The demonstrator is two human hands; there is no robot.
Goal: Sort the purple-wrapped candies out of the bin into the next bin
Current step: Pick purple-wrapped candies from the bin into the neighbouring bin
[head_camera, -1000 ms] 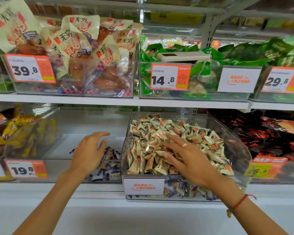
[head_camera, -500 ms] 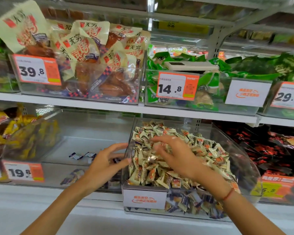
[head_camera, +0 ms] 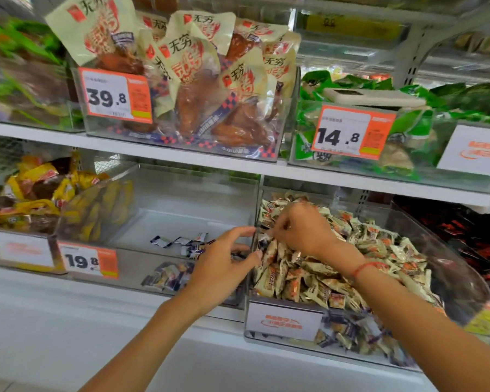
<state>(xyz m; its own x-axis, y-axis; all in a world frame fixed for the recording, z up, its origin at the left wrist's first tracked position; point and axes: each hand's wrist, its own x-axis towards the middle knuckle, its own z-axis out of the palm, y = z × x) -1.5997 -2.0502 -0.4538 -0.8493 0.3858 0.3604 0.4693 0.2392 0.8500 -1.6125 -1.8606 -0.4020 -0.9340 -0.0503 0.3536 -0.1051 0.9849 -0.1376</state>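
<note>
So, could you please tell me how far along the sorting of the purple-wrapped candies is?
Done: several purple-wrapped candies already lie in the left bin. In hand: the right hand pinches a purple candy at the divider, and the left hand reaches in to meet it. Left: more purple wrappers show low in the full bin, under the cream and orange candies.

Bins (head_camera: 450, 267) of clear glossy plastic; candies (head_camera: 317, 275) in shiny crinkled film wrappers; price tags (head_camera: 115, 94) of matt printed paper; shelf (head_camera: 181, 155) of smooth white painted finish; wrist cord (head_camera: 362, 267) of red thread.
</note>
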